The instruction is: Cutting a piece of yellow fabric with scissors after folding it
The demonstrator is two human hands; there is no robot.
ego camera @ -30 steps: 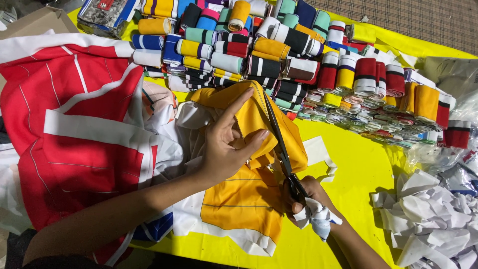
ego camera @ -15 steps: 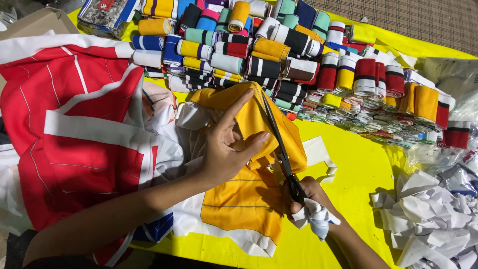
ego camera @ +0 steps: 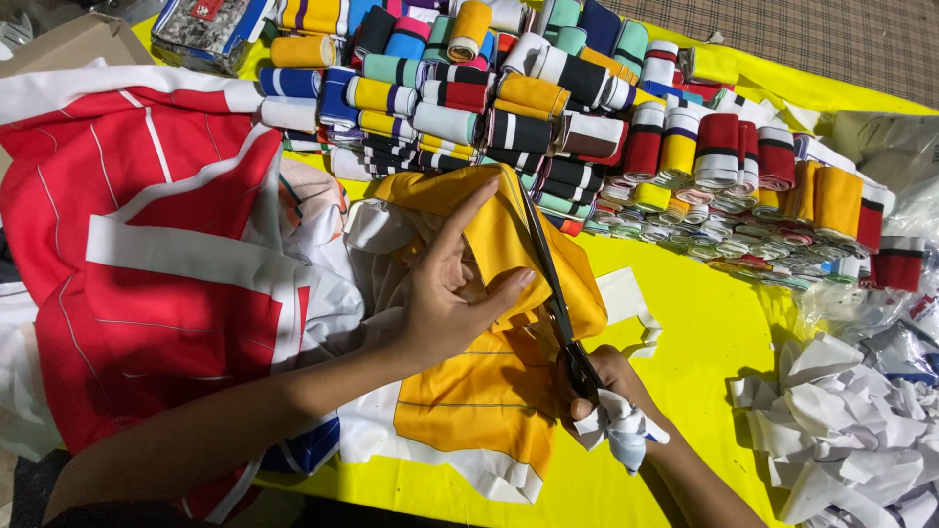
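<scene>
So the yellow-orange fabric piece (ego camera: 489, 391) lies on the yellow table (ego camera: 714, 332), folded up at the top, with long scissors (ego camera: 550, 284) running along its right edge. The right hand (ego camera: 611, 391) is closed around the scissor handles, which are wrapped in white cloth; the blades look close to shut, but I can't really tell. The left hand (ego camera: 445, 293) is spread open and flat on the fold, fingers (ego camera: 460, 230) stretched toward the blade tip, thumb right beside the blade.

The risk as I see it: that thumb is very near the cutting line, so a quick snip could nick it. Also the fold is bunched, so the blades might catch a lower layer and cut where they shouldn't, or the cloth could slip and the cut wander.

To the left is a red and white garment panel (ego camera: 147, 254), partly under the yellow piece. Behind are piles of rolled striped ribbing (ego camera: 548, 98). White scraps (ego camera: 841, 430) are heaped on the right.

Containers: only a cardboard box (ego camera: 68, 44) at the top-left corner; I can't see what's in it. A clear plastic bag (ego camera: 851, 303) sits beside the scraps, contents unclear.
</scene>
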